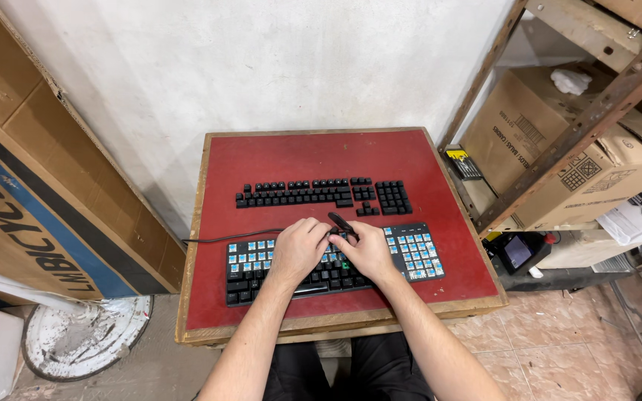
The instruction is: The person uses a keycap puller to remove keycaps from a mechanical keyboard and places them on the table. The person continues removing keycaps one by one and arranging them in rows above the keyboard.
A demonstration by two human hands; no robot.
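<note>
Two hands at a partly stripped keyboard on a red-topped table.

The left hand (299, 249) is laid curled on the keyboard (334, 262); a black keycap puller (342, 224) is gripped by the right hand (369, 251). Beyond, removed keycaps (325, 194) are arranged in rows on the table (425, 160).

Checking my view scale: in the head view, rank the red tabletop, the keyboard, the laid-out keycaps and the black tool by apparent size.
1. Red tabletop
2. Keyboard
3. Laid-out keycaps, slightly narrower and farther away, so this is unsure
4. Black tool at the right hand
</note>
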